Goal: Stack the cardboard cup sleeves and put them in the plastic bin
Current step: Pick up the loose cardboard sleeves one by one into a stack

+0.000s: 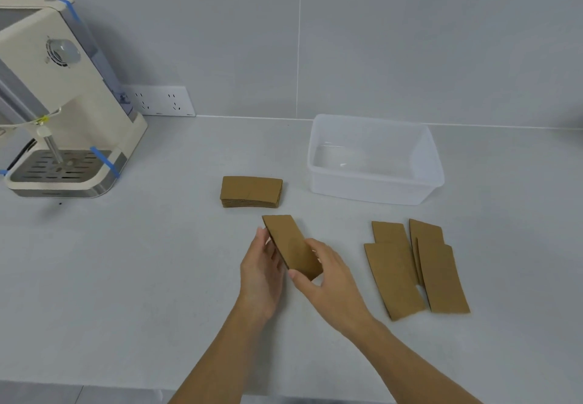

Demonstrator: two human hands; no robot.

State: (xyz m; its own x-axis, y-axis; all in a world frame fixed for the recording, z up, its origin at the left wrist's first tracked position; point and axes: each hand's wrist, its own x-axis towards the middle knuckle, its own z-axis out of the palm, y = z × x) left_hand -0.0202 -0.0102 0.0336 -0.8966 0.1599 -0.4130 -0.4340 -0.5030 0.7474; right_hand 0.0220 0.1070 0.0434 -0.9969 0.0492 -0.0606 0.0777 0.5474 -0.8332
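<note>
A brown cardboard cup sleeve (291, 244) is held just above the counter between both hands. My left hand (262, 277) touches its left edge with the fingers. My right hand (331, 283) grips its near right end. A neat stack of sleeves (250, 191) lies a little beyond the hands. Several loose flat sleeves (416, 269) lie overlapping to the right. The clear plastic bin (375, 159) stands at the back right with nothing in it.
A cream coffee machine (60, 104) with blue tape stands at the back left on the grey counter (142, 261). A white wall socket strip (164, 101) sits behind it. The counter's front edge runs along the bottom.
</note>
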